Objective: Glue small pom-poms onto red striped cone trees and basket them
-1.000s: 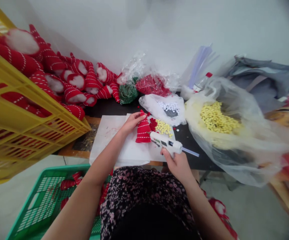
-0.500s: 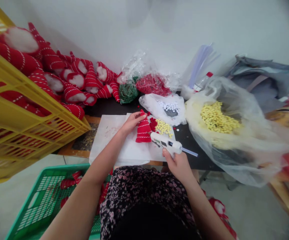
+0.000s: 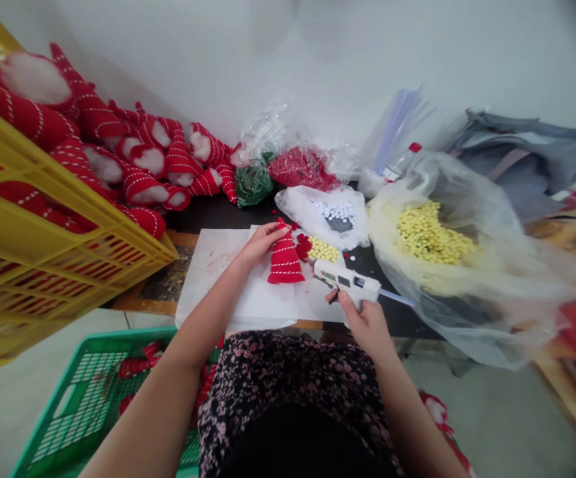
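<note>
My left hand (image 3: pixel 266 240) is closed on the upper part of a red cone-shaped fabric piece (image 3: pixel 286 261) with white stitched stripes, which rests over white paper (image 3: pixel 258 307). In my right hand (image 3: pixel 362 323) is a white hot glue gun (image 3: pixel 350 280), a glue stick poking out of its back. Its nozzle points left, a short gap from the fabric's right edge. Just beyond lie a small heap of dark red pieces (image 3: pixel 303 246) and pale yellow pom-poms (image 3: pixel 323 249).
A yellow crate (image 3: pixel 68 265) of stuffed red striped cones stands left, a green basket (image 3: pixel 88 358) below. Plastic bags hold white pieces (image 3: pixel 337 214), yellow pom-poms (image 3: pixel 432 239), and red (image 3: pixel 302 169) and green material (image 3: pixel 254 184). A grey bag (image 3: pixel 527 159) lies right.
My right hand has drawn the glue gun to the right, away from the fabric cone. My left hand keeps hold of the cone, whose lower edge now shows more fully.
</note>
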Available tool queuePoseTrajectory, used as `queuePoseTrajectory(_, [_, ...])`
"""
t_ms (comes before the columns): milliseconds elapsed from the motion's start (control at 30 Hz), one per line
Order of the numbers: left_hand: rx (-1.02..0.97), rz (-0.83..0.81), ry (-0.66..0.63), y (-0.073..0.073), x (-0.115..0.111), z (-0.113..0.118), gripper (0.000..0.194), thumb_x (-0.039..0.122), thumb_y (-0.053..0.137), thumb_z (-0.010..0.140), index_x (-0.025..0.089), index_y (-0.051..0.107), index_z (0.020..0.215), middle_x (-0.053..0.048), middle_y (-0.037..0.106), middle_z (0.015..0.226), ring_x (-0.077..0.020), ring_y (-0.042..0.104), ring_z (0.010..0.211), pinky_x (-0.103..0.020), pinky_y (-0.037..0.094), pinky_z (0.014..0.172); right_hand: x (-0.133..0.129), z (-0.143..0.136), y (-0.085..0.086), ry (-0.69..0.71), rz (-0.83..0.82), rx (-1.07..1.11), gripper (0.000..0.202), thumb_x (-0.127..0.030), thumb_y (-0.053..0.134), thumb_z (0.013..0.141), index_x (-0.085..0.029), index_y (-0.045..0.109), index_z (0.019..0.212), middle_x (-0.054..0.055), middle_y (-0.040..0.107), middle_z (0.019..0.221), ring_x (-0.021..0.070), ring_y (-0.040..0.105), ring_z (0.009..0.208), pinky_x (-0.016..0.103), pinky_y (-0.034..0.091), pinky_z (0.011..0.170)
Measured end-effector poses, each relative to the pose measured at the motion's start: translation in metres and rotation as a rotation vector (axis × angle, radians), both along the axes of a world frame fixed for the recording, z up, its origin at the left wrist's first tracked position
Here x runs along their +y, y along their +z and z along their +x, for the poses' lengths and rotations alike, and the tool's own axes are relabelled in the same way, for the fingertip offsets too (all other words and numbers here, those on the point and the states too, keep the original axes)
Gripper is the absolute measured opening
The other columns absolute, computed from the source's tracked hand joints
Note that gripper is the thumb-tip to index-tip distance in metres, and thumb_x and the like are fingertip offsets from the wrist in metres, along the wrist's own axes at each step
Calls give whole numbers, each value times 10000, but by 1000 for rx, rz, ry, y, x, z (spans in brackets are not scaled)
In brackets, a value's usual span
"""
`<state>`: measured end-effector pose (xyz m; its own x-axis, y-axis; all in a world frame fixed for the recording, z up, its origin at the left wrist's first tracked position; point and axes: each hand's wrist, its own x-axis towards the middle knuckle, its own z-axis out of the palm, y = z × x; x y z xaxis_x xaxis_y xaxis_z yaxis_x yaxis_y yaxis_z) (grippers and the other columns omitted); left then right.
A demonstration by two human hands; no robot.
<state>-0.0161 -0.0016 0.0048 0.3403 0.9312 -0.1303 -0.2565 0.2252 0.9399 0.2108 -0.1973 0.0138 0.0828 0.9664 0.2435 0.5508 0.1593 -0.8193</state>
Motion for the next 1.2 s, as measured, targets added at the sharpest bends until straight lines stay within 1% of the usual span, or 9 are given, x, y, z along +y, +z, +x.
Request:
queuePoseTrajectory(100, [-15,-4,-28,2,-1,-1,458,436,915,677,156,754,1001,-64,763,865,-178,704,757,-293,543,731,3,-2,2,15,-71,70,523,-559,471,1030,-189,752,790,68,732,732,237,676,728,313,540,683])
queuePoseTrajectory(367, [-45,13,-46,2,-2,-1,479,417,915,678,147,759,1041,-72,772,870,-181,709,762,-300,548,750,9,-8,2,32,-89,142,557,-600,471,1009,-205,687,680,87,749,754,264,698,823,336,535,779])
queuePoseTrajectory(567, [-53,28,-50,3,-2,-1,465,430,917,671,148,753,1002,-68,769,861,-173,698,738,-298,542,743,10,-7,0,51,-120,153,546,-587,470,1019,-212,653,667,67,714,705,240,665,761,315,500,717])
queuePoseTrajectory(733, [-59,16,-41,4,-2,0,465,426,929,652,148,745,975,-65,767,857,-175,699,741,-304,547,759,8,-6,-2,53,-135,123,540,-573,454,1024,-201,661,692,63,716,719,217,646,698,307,485,680])
queuePoseTrajectory(867, [-59,15,-35,3,-1,0,480,437,936,639,146,742,968,-62,769,864,-176,703,747,-303,550,758,7,-4,-6,35,-153,40,534,-572,451,1008,-196,686,710,71,730,716,222,657,678,307,502,673])
queuePoseTrajectory(967, [-59,1,-20,3,-1,0,498,446,943,627,147,742,971,-52,765,843,-164,696,723,-290,549,734,5,0,-10,-3,-130,-26,504,-572,477,985,-189,728,774,99,769,785,260,708,769,332,539,737])
queuePoseTrajectory(1067, [-53,-4,-9,3,-1,1,478,445,936,635,150,741,957,-53,762,840,-164,695,723,-289,548,729,1,5,-10,-59,-56,-71,475,-567,504,975,-175,751,871,147,790,972,306,732,938,382,557,852])
queuePoseTrajectory(1133, [-40,1,-17,2,-1,1,445,437,916,663,152,741,957,-58,762,847,-172,700,739,-293,544,733,-4,6,-6,-90,-8,-87,452,-543,506,991,-169,754,939,158,774,1043,309,726,995,403,555,901])
queuePoseTrajectory(1200, [-32,10,-31,0,-1,1,423,413,895,676,154,746,976,-64,766,865,-183,709,762,-298,541,744,-9,4,1,-85,33,-93,417,-503,501,1014,-168,749,996,144,756,1028,290,724,977,400,560,899])
